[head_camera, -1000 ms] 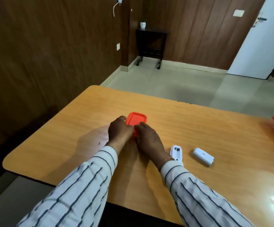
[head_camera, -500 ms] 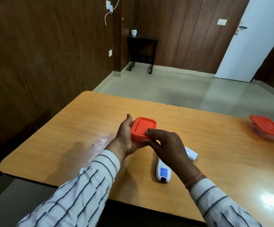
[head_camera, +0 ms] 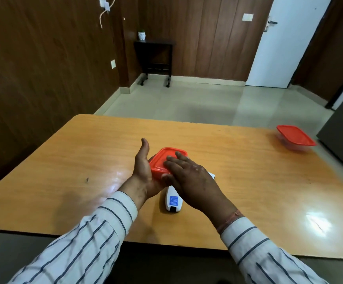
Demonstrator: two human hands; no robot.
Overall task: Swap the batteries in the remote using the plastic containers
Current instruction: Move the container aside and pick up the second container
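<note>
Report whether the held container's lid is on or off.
On: the red-lidded container has its lid seated flat, right hand resting on it.

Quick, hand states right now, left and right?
Left hand: cradles the near red-lidded container, thumb straight up; fingers hidden, so cannot tell.
Right hand: open, fingers flat on top of it.
</note>
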